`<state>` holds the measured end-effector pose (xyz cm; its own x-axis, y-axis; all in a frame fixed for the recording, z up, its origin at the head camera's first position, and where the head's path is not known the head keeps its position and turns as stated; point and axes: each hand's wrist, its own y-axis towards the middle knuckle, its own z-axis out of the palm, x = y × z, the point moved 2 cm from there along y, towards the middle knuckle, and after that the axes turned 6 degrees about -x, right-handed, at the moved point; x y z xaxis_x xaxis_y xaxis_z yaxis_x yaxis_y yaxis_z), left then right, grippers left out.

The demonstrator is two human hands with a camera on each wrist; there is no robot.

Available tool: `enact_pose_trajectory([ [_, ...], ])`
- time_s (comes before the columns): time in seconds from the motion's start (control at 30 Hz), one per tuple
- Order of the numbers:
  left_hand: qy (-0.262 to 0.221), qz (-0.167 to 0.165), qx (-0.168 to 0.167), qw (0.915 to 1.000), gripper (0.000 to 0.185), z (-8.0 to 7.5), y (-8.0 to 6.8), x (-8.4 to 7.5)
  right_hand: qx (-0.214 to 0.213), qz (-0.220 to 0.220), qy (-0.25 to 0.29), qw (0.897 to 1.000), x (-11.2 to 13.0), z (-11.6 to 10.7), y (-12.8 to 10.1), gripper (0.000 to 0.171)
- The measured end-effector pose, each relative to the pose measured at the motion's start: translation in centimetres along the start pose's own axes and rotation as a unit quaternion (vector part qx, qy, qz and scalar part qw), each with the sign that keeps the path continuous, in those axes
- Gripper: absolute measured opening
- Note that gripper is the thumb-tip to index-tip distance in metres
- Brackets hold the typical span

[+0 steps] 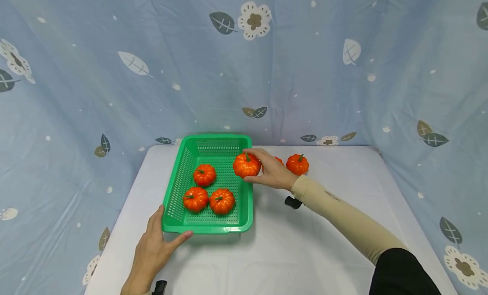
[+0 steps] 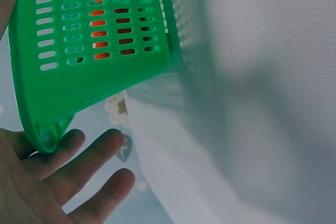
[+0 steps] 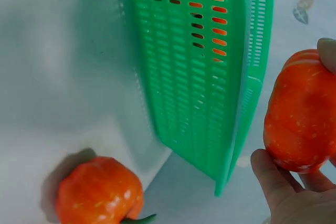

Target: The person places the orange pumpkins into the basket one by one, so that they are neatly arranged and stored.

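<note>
My right hand point(image 1: 272, 170) grips a small orange toy pumpkin point(image 1: 245, 165) between thumb and fingers, at the right rim of the green plastic basket point(image 1: 247, 221). In the right wrist view the held pumpkin point(image 3: 302, 111) is higher than the basket's rim. Inside the basket lie 3 more pumpkins: one behind point(image 1: 204, 175) and two nearer the front, a left one point(image 1: 196, 199) and a right one point(image 1: 222, 201). My left hand point(image 1: 154, 244) spans the basket's front left corner, thumb along the front and fingers along the left side, fairly straight in the left wrist view.
Right of the basket, a pumpkin point(image 1: 297, 164) stands on the white table point(image 1: 305, 252). Another pumpkin point(image 1: 280, 160) is mostly hidden behind my right hand. A blue patterned curtain point(image 1: 305, 74) hangs behind the table and along its sides.
</note>
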<state>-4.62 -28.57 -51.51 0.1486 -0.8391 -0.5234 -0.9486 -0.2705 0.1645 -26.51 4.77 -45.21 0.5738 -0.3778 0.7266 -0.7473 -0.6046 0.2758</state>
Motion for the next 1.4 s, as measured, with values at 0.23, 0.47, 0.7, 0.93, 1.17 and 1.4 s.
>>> enact_pose_trajectory([
  [0.23, -0.002, -0.004, -0.001, 1.0000, 0.123, 0.2, 0.0, 0.3, 0.032, -0.006, -0.024, 0.999, 0.1, 2.0, 2.5, 0.081],
  [0.47, 0.003, 0.001, -0.005, 1.0000, 0.124, 0.2, 0.1, 0.3, 0.069, 0.015, -0.048, 0.996, -0.4, 3.3, 4.5, 0.084],
  [0.7, 0.000, 0.001, -0.003, 1.0000, 0.123, -0.2, 0.3, 0.3, 0.063, 0.023, -0.043, 0.997, -0.6, 5.2, 6.8, 0.083],
  [0.93, -0.001, -0.008, 0.005, 1.0000, 0.123, 0.0, 0.1, 0.3, 0.103, 0.030, -0.065, 0.992, -0.8, 7.6, 7.6, 0.083],
  [1.17, -0.004, -0.005, 0.006, 1.0000, 0.123, 0.1, 0.0, 0.2, 0.108, 0.019, -0.094, 0.989, -1.2, 8.4, 7.9, 0.083],
  [1.4, -0.010, -0.004, 0.005, 0.9999, 0.123, 0.2, 0.3, 0.1, 0.134, 0.014, -0.136, 0.982, -1.5, 8.9, 7.9, 0.085],
])
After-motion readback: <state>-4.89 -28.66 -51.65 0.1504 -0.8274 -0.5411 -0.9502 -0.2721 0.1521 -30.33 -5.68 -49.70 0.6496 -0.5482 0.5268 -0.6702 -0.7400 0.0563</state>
